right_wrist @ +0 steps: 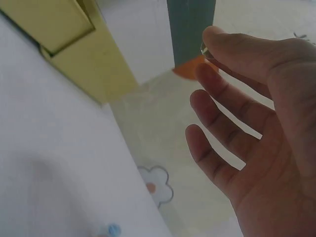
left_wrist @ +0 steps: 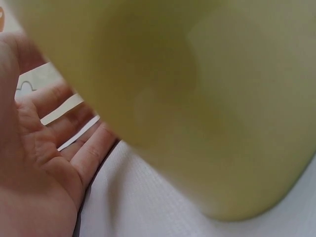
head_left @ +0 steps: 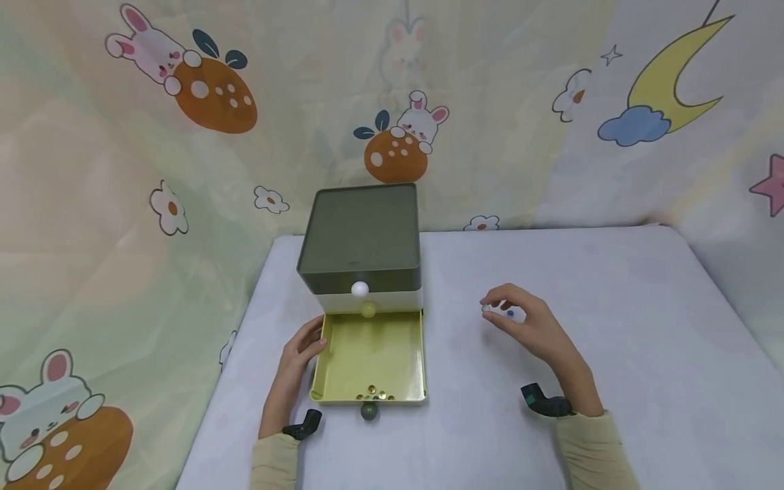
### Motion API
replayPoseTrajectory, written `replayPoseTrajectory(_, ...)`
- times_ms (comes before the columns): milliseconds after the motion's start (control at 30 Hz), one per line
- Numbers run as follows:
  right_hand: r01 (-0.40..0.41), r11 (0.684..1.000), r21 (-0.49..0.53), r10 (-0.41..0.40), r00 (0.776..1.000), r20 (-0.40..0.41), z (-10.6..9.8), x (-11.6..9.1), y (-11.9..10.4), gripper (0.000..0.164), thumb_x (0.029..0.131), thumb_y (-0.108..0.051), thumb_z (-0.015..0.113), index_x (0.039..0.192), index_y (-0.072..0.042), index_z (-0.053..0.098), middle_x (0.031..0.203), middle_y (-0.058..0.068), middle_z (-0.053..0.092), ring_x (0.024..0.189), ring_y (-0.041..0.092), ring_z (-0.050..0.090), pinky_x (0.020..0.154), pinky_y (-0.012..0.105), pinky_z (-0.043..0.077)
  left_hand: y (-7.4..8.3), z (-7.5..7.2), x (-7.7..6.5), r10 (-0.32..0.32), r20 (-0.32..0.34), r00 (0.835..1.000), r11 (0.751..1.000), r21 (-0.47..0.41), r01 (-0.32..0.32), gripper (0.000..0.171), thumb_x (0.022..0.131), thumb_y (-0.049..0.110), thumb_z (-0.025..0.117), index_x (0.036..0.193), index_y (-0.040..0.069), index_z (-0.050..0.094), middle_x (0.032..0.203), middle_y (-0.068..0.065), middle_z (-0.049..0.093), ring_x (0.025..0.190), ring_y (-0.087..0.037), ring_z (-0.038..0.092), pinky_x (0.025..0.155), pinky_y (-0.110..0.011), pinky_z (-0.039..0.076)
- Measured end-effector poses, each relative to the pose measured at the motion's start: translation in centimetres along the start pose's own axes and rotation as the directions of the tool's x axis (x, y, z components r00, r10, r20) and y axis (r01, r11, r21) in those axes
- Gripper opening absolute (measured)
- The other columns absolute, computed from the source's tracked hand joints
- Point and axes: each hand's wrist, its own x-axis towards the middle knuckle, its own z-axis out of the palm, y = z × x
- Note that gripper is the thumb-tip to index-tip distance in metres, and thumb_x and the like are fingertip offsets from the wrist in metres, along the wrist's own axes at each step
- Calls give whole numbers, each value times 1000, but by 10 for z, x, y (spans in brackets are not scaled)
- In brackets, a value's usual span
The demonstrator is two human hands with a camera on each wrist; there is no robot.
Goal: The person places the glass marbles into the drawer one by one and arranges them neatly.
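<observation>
My right hand (head_left: 531,325) pinches a small clear gem (right_wrist: 205,50) between thumb and index finger, raised over the table to the right of the drawer box. The other fingers are spread and hold nothing. A small blue gem (head_left: 510,313) lies on the table behind that hand. My left hand (head_left: 301,354) rests against the left side of the pulled-out yellow-green drawer (head_left: 367,347), with its fingers fairly straight along the outside wall. Several small gold-looking gems (head_left: 382,395) lie inside the drawer near its front wall.
The drawer box has a dark green top (head_left: 364,228) and a white middle drawer (head_left: 337,302) with round knobs. A dark green knob (head_left: 369,411) sits at the open drawer's front. The white-covered table (head_left: 612,292) meets a cartoon-printed cloth (head_left: 490,136) behind.
</observation>
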Motion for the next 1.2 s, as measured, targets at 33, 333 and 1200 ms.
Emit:
replayPoseTrajectory(33, 20, 1000, 11, -20, 1000, 8, 2, 2, -3, 32, 91, -2, 78, 115, -21, 71, 111, -4, 70, 105, 9, 61, 89, 26, 52, 0, 0, 0, -4, 1, 1000, 1000, 0, 4, 53, 104, 26, 61, 155, 23, 48, 159, -8, 50, 148, -29, 44, 129, -58, 21)
replayPoseTrajectory(333, 170, 979, 111, -179, 981, 80, 28, 12, -20, 31, 90, 0, 79, 114, -17, 70, 109, -5, 71, 104, 18, 64, 90, 21, 51, -2, -1, 1, -13, -4, 1000, 1000, 0, 13, 53, 104, 29, 63, 154, 27, 49, 157, -3, 53, 145, -23, 46, 129, -56, 24)
replayPoseTrajectory(1200, 226, 972, 57, -231, 901, 368, 102, 46, -56, 18, 96, -17, 76, 114, -18, 71, 111, -6, 71, 100, 17, 65, 86, 32, 57, -2, -1, 2, 5, -6, 1000, 1000, 7, -5, 52, 103, 28, 64, 154, 25, 50, 156, -5, 54, 143, -22, 49, 126, -52, 28)
